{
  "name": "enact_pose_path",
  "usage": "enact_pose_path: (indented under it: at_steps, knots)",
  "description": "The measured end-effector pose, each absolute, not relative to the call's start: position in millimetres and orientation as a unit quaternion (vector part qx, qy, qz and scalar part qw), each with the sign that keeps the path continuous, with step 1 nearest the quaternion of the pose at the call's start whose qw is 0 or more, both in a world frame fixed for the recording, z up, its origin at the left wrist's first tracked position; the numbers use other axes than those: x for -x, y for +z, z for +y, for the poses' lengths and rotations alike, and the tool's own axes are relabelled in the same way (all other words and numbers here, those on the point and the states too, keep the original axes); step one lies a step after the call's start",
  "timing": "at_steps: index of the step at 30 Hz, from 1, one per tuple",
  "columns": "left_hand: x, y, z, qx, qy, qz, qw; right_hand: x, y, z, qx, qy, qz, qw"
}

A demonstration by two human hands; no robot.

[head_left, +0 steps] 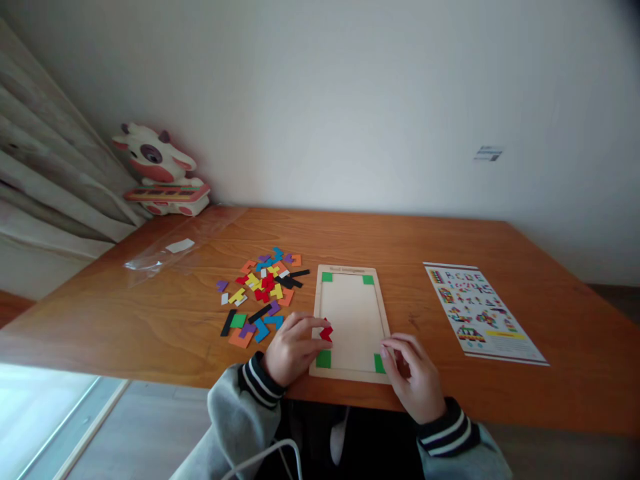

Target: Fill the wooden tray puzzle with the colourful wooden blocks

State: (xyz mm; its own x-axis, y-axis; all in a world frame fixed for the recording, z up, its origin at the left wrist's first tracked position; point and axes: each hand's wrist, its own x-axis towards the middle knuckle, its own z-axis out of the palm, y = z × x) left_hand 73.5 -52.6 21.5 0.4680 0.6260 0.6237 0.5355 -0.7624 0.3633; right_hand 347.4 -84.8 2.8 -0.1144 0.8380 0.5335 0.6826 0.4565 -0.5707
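Note:
A wooden puzzle tray (pixel 350 375) lies on the table, with a green square piece in each corner of its pale recess. My left hand (pixel 297 343) reaches over the tray's left edge, its thumb and fingers closed on a red piece (pixel 326 331) just above the green square at the lower left. At the tray's lower right edge is my right hand (pixel 411 375), thumb and index finger pinched together near the green corner piece (pixel 379 363); whatever is between those fingertips is too small to make out.
Colourful puzzle pieces (pixel 267 283) lie heaped left of the tray on the wooden table (pixel 400 240). A printed pattern sheet (pixel 485 313) is at the right. A clear plastic bag (pixel 150 265) and a cow toy with a keyboard (pixel 163 170) are at the left back.

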Motion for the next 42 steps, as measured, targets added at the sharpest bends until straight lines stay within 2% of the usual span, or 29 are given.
enact_pose_path:
  at_steps: [7, 14, 23, 36, 42]
  knots:
    - [-92, 1, -55, -0.825, 0.435, 0.305, 0.194, -323, 9, -79, 0.48, 0.144, -0.765, 0.403]
    - [-89, 7, -57, -0.809, 0.441, 0.289, 0.26, -303, 14, -79, 0.479, 0.22, -0.757, 0.387]
    - [-90, 10, -54, -0.816, 0.446, 0.312, 0.197, -284, 20, -77, 0.483, 0.358, -0.667, 0.439]
    - [-94, 10, -57, -0.79, 0.405, 0.422, 0.182, -285, 15, -79, 0.502, 0.342, -0.669, 0.428]
    - [-90, 8, -56, -0.734, 0.428, 0.5, 0.165, -279, 11, -75, 0.508, 0.345, -0.671, 0.415]
